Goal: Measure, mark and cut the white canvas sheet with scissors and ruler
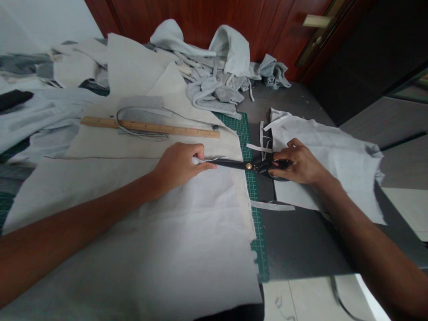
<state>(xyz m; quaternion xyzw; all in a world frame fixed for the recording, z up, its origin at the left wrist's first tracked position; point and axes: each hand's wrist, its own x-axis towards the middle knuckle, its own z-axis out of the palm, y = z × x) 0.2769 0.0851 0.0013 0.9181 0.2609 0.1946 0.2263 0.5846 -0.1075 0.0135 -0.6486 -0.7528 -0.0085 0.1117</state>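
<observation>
Black-handled scissors (249,166) lie along the edge of a large white cloth (160,223), their blades pointing left. My right hand (297,161) is closed around the scissor handles. Pinched between thumb and fingers of my left hand (183,160) is the edge of the white cloth, right by the blade tips. The blades look nearly closed and partly slip under the fabric. Just beyond them spreads a cream cloth (200,147), with a wooden ruler (180,130) and a grey fabric piece (143,107) on top.
A green cutting mat (259,232) shows under the cloth edge. At right lie another white cloth (334,151) and a narrow fabric strip (274,206) on the dark table (307,240). Grey scraps (217,91) are heaped at the back before a red-brown door (207,18); more fabric (50,111) piles up left.
</observation>
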